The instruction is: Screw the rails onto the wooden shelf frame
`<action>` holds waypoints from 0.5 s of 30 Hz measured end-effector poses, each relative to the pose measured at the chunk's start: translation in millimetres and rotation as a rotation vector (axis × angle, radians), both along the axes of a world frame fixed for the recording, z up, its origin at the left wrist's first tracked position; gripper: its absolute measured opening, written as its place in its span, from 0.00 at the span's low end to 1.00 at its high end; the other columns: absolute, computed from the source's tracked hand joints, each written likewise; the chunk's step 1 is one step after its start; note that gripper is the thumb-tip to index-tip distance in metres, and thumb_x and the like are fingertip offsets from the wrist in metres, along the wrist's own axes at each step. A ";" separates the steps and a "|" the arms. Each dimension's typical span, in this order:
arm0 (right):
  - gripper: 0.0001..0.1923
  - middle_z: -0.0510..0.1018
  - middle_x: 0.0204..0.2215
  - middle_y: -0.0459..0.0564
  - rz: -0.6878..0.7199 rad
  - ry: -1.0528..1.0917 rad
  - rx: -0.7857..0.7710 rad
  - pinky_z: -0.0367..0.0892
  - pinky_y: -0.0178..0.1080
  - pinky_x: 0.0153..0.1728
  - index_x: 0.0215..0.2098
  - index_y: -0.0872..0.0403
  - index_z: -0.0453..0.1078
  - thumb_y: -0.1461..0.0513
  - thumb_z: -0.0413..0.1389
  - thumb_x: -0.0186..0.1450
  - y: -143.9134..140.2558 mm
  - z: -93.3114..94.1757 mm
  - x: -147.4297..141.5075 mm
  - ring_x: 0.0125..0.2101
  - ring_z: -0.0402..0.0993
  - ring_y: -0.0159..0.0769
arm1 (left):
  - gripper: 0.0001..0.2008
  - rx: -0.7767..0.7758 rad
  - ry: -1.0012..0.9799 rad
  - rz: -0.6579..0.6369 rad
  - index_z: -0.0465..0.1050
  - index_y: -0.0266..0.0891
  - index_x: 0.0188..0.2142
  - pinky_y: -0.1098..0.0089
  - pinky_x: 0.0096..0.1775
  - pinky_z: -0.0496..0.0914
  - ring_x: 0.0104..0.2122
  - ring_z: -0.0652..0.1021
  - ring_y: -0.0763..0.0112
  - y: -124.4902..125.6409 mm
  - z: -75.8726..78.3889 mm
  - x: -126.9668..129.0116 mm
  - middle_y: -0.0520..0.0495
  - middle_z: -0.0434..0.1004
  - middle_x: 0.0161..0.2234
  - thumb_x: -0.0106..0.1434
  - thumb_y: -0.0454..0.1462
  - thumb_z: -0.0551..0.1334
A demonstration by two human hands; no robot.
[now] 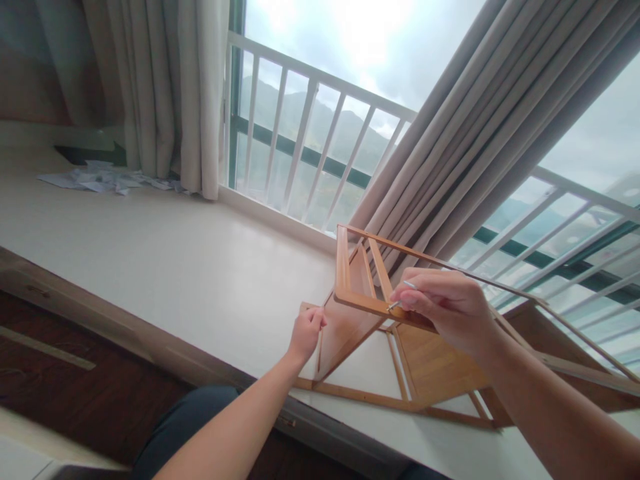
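A wooden shelf rack lies on its side on the white ledge, its slats and panels between two long side frames. My right hand pinches a thin silver hex key, whose tip meets the upper side frame near its rounded corner. Part of the key is hidden by my fingers. My left hand is closed at the outer edge of the end shelf panel, with the fingertips curled against the wood. Whether it holds a small part too, I cannot tell.
The white ledge runs along the window, with a drop to a dark floor in front. Paper scraps lie at the far left. Grey curtains hang behind the rack, beside a white railing.
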State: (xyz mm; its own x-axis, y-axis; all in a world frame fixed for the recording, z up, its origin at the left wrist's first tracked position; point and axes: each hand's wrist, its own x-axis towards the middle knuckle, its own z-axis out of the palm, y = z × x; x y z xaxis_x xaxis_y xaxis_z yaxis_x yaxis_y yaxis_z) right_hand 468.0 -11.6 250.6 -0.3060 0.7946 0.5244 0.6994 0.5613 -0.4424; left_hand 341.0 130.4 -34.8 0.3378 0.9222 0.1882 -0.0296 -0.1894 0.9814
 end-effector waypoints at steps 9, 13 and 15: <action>0.14 0.69 0.20 0.44 -0.060 -0.012 0.044 0.55 0.37 0.24 0.28 0.57 0.80 0.62 0.62 0.72 -2.8 -2.4 5.7 0.21 0.61 0.27 | 0.24 0.017 -0.008 -0.005 0.66 0.44 0.20 0.64 0.34 0.66 0.26 0.73 0.65 1.0 -2.1 1.4 0.50 0.71 0.21 0.66 0.53 0.51; 0.14 0.65 0.19 0.43 -0.074 -0.022 0.064 0.53 0.36 0.23 0.27 0.57 0.80 0.63 0.63 0.71 -3.8 -1.2 3.2 0.20 0.58 0.26 | 0.24 0.016 -0.007 -0.003 0.67 0.44 0.21 0.64 0.34 0.66 0.26 0.73 0.66 1.1 -3.9 1.5 0.50 0.71 0.21 0.67 0.53 0.50; 0.14 0.62 0.18 0.41 -0.083 -0.021 0.073 0.52 0.36 0.23 0.26 0.57 0.79 0.63 0.63 0.70 -3.6 -0.5 1.5 0.20 0.56 0.26 | 0.24 0.013 -0.003 0.001 0.67 0.44 0.21 0.64 0.34 0.66 0.26 0.73 0.65 1.1 -3.7 1.2 0.50 0.71 0.21 0.67 0.53 0.51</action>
State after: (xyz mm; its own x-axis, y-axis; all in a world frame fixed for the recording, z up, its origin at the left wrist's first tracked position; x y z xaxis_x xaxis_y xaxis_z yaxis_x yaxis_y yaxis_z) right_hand 469.5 -15.2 250.2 -0.2521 0.7776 0.5760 0.7537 0.5311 -0.3871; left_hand 342.2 131.5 -38.4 0.3360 0.9200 0.2016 -0.0323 -0.2027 0.9787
